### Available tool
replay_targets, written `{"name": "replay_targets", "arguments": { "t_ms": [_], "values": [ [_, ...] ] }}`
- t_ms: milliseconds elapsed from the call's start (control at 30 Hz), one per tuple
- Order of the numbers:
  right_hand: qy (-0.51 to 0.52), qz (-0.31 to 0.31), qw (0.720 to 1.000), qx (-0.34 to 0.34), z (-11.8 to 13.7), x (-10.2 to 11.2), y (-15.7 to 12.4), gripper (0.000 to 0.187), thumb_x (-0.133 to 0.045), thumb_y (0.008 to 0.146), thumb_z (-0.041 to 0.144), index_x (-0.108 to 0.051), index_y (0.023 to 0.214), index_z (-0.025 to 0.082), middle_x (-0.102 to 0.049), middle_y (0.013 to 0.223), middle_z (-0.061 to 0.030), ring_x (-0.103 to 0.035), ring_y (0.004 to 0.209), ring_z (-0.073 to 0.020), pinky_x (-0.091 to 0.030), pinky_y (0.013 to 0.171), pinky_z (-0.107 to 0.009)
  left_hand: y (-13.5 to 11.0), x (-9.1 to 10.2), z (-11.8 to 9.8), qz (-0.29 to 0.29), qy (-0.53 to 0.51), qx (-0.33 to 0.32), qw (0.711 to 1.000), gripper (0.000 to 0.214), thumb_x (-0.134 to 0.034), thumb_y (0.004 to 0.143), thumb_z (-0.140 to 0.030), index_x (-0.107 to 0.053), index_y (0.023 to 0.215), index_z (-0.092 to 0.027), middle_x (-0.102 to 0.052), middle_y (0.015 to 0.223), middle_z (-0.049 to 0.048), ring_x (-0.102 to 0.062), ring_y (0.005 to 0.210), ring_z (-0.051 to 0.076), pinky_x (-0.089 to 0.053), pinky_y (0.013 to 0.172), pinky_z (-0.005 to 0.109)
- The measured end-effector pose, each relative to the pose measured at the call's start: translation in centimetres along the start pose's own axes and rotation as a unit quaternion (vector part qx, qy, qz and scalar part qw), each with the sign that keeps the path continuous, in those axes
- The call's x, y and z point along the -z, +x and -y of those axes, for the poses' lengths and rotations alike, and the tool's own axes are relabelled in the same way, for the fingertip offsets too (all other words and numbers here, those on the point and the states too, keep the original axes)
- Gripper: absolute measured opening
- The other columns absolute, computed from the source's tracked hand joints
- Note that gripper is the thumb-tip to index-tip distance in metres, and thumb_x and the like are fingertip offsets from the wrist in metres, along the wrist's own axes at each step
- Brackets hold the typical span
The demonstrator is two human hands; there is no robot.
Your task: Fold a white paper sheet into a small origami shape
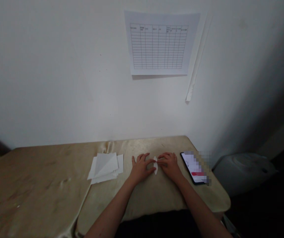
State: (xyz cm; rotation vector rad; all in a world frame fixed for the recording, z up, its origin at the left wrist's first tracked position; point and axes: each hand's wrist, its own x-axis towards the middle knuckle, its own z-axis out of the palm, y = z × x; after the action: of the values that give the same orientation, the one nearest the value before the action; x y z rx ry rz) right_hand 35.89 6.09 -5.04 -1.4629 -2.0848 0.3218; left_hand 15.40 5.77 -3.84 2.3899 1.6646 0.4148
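A small, narrow piece of folded white paper (156, 170) stands out against the gold cloth, between my two hands. My left hand (141, 167) holds its left side with thumb and index finger, the other fingers spread over the cloth. From the right, my right hand (169, 165) grips the paper's upper part with its fingertips. The fingertips of both hands nearly meet there, and they hide part of the folds. To the left of my left hand lies a loose stack of white paper sheets (105, 166), their edges uneven.
A phone (196, 170) with a lit screen lies right of my right hand. The table (45, 178) has a shiny gold cover and touches the white wall. A printed chart (160, 46) hangs there beside a paper strip (197, 62). A pale container (243, 172) stands beyond the right edge.
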Motion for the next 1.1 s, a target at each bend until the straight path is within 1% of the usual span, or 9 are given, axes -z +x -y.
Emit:
{"name": "replay_targets", "arguments": {
  "t_ms": [67, 133, 267, 400, 600, 733, 833, 933, 1100],
  "values": [
    [0.003, 0.002, 1.0, 0.016, 0.12, 0.0, -0.08, 0.023, -0.061, 0.089, 0.022, -0.078, 0.097, 0.035, -0.072, 0.119, -0.0001, -0.049, 0.126, -0.0257, -0.011, 0.119, -0.056, 0.05, -0.07, 0.15, 0.0, 0.001, 0.004, 1.0, 0.034, -0.06, 0.093, -0.042, -0.063, 0.125, -0.051, -0.043, 0.156, -0.0028, -0.033, 0.145, 0.032, -0.009, 0.115, 0.075],
    [0.001, 0.003, 0.999, 0.032, 0.18, 0.03, -0.15, 0.022, -0.061, 0.089, 0.022, -0.078, 0.096, 0.035, -0.073, 0.118, 0.0001, -0.049, 0.126, -0.0255, -0.011, 0.119, -0.056, 0.09, -0.04, 0.19, 0.004, 0.001, 0.009, 1.0, 0.035, -0.058, 0.094, -0.038, -0.064, 0.126, -0.051, -0.044, 0.155, -0.0025, -0.033, 0.145, 0.032, -0.009, 0.116, 0.073],
    [-0.011, 0.008, 0.998, 0.061, 0.17, -0.01, -0.21, 0.021, -0.063, 0.088, 0.022, -0.078, 0.096, 0.036, -0.073, 0.117, 0.0012, -0.05, 0.127, -0.0255, -0.009, 0.119, -0.057, 0.13, 0.16, 0.09, 0.013, 0.002, 0.016, 1.0, 0.036, -0.062, 0.091, -0.043, -0.064, 0.126, -0.051, -0.045, 0.154, -0.0012, -0.033, 0.144, 0.033, -0.009, 0.116, 0.073],
    [-0.013, 0.008, 0.998, 0.065, 0.19, -0.04, -0.25, 0.022, -0.063, 0.089, 0.021, -0.078, 0.095, 0.036, -0.075, 0.114, 0.0023, -0.052, 0.125, -0.0249, -0.008, 0.12, -0.057, 0.12, 0.23, 0.06, 0.012, -0.001, 0.018, 1.0, 0.036, -0.063, 0.09, -0.043, -0.064, 0.125, -0.052, -0.046, 0.153, -0.0006, -0.034, 0.144, 0.033, -0.01, 0.116, 0.073],
    [-0.014, 0.011, 0.997, 0.079, 0.51, 0.49, -0.47, 0.023, -0.059, 0.091, 0.021, -0.077, 0.097, 0.034, -0.076, 0.111, 0.0024, -0.053, 0.124, -0.024, -0.003, 0.12, -0.058, 0.12, 0.22, 0.09, 0.01, -0.006, 0.017, 1.0, 0.034, -0.063, 0.09, -0.043, -0.065, 0.123, -0.053, -0.046, 0.153, -0.0008, -0.034, 0.145, 0.032, -0.009, 0.116, 0.073],
    [-0.021, 0.017, 0.996, 0.083, 0.58, 0.7, -0.44, 0.022, -0.061, 0.09, 0.022, -0.077, 0.096, 0.035, -0.076, 0.11, 0.0023, -0.053, 0.124, -0.0241, -0.003, 0.12, -0.058, 0.25, 0.28, 0.21, 0.006, -0.017, 0.02, 1.0, 0.03, -0.064, 0.09, -0.044, -0.069, 0.119, -0.05, -0.046, 0.153, -0.0001, -0.035, 0.144, 0.033, -0.01, 0.117, 0.072],
    [-0.021, 0.015, 0.996, 0.081, 0.64, 0.66, -0.41, 0.02, -0.061, 0.09, 0.022, -0.076, 0.095, 0.034, -0.076, 0.108, 0.0023, -0.053, 0.123, -0.0238, -0.003, 0.12, -0.058, 0.36, 0.34, 0.35, 0.004, -0.036, 0.013, 0.999, 0.024, -0.066, 0.089, -0.042, -0.074, 0.112, -0.045, -0.045, 0.154, -0.0009, -0.036, 0.143, 0.032, -0.012, 0.118, 0.07],
    [-0.016, 0.006, 0.997, 0.075, 0.78, 0.47, -0.39, 0.019, -0.061, 0.09, 0.022, -0.075, 0.095, 0.032, -0.076, 0.105, 0.0021, -0.054, 0.122, -0.0228, -0.004, 0.12, -0.057, 0.41, 0.34, 0.43, -0.006, -0.046, 0.008, 0.999, 0.019, -0.069, 0.088, -0.04, -0.076, 0.105, -0.044, -0.046, 0.153, -0.0013, -0.038, 0.142, 0.031, -0.012, 0.118, 0.069],
    [0.001, 0.003, 0.998, 0.055, 0.93, 0.07, -0.24, 0.016, -0.06, 0.09, 0.021, -0.074, 0.095, 0.027, -0.075, 0.107, -0.0029, -0.056, 0.119, -0.024, -0.01, 0.119, -0.058, 0.23, 0.32, 0.36, -0.018, -0.043, 0.002, 0.999, 0.019, -0.071, 0.086, -0.039, -0.076, 0.104, -0.043, -0.048, 0.151, -0.0001, -0.039, 0.141, 0.031, -0.011, 0.117, 0.071]
  ]
}}
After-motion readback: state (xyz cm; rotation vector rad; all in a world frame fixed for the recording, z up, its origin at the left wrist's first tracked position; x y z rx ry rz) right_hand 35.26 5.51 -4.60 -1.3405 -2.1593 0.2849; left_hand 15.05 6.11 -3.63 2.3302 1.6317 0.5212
